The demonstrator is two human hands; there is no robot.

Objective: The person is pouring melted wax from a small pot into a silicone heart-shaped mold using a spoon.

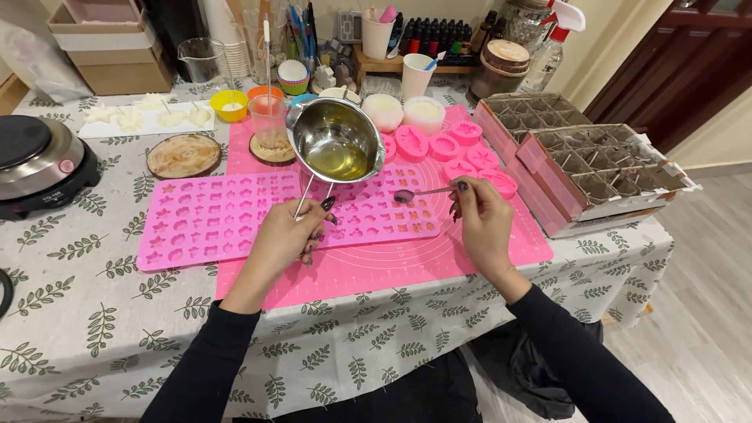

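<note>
- While the head camera looked down, the left hand was closed around the thin handle of a steel melting pot, which it held raised and tilted above the counter.
- Pale yellow liquid lay pooled in the lower part of the pot's bowl.
- The right hand was pinched shut on the stem of a small metal spoon, whose bowl pointed left and hovered over the long pink mould tray.
- That tray, with its rows of small shaped cavities, lay flat on a larger pink silicone mat, just below the pot.
- The two hands were apart, with the spoon's bowl between them.
- Several round pink moulds sat on the far part of the mat; whether they were filled could not be told.
- Two white round cups stood behind those moulds.
- A clear glass rested on a wooden coaster, just left of the pot.
- A second wooden disc lay further left, beside a white tray of pale shaped pieces.
- An electric hot plate sat at the left edge of the counter.
- Two cardboard boxes with divided cells stood at the right edge.
- The counter was covered with a leaf-print cloth.
</note>
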